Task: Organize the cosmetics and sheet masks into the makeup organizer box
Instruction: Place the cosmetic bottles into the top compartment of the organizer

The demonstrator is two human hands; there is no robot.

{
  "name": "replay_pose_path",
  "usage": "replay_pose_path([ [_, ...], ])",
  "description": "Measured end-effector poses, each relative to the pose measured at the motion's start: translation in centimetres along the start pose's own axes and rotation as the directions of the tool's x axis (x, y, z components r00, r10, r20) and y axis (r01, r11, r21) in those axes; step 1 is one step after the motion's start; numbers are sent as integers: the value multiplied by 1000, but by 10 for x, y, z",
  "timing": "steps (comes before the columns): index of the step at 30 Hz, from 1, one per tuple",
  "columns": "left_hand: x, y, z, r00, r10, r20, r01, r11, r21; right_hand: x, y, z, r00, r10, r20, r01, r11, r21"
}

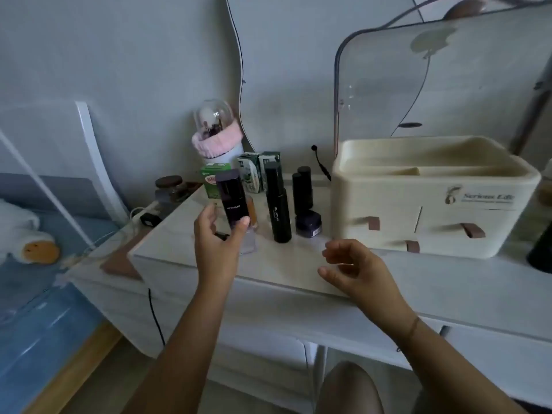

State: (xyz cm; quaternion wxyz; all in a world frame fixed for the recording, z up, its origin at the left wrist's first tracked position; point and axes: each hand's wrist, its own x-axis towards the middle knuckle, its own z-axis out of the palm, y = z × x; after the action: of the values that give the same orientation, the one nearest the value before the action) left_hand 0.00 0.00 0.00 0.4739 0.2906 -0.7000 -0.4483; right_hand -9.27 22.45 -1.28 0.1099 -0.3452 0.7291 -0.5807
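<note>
Head view: left hand (218, 237) grips the dark purple bottle (232, 200) low on its body, thumb on one side and fingers on the other, label facing the camera. The bottle is upright and lifted clear of the dresser top (277, 264). A low grip keeps the cap end free, which suits a straight drop into a compartment.

Right hand (358, 270) holds nothing. Its fingers are loosely curled and it hovers over the front edge of the dresser, between the bottles and the makeup organizer box (388, 204). Probably waiting to take a hand-over or steady the box.

The box sits at the right of the dresser with its clear lid (388, 85) swung up, so the top tray is reachable from above. The tray looks empty from this angle and the drawers are closed.

Not yet packed, all standing left of the box:
- tall black bottle (279, 204)
- two short black bottles (302, 186), touching
- dark jar (309, 224) in front of them
- green cartons (254, 171) at the back

Can't tell which items are the sheet masks, possibly the cartons.

Judgement: early in the task. The next move looks like carrying the bottle right, over the tall one. The risk is clipping that tall bottle on the way.
</note>
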Motion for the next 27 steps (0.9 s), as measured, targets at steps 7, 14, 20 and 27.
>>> replay_pose_path([
  [7,23,-13,-2,982,6,187,-10,1000,20,2,3,1,999,36,12,-35,999,-37],
  [14,6,5,-11,986,21,167,-4,995,-98,0,-6,3,1000,-1,-23,-1,996,-94],
  [20,-19,55,-8,960,121,253,-43,955,-293,6,-54,-1,981,-187,58,191,979,-75],
  [27,-32,108,45,871,186,455,5,922,-387,29,-90,-45,961,-266,73,269,963,-32],
])
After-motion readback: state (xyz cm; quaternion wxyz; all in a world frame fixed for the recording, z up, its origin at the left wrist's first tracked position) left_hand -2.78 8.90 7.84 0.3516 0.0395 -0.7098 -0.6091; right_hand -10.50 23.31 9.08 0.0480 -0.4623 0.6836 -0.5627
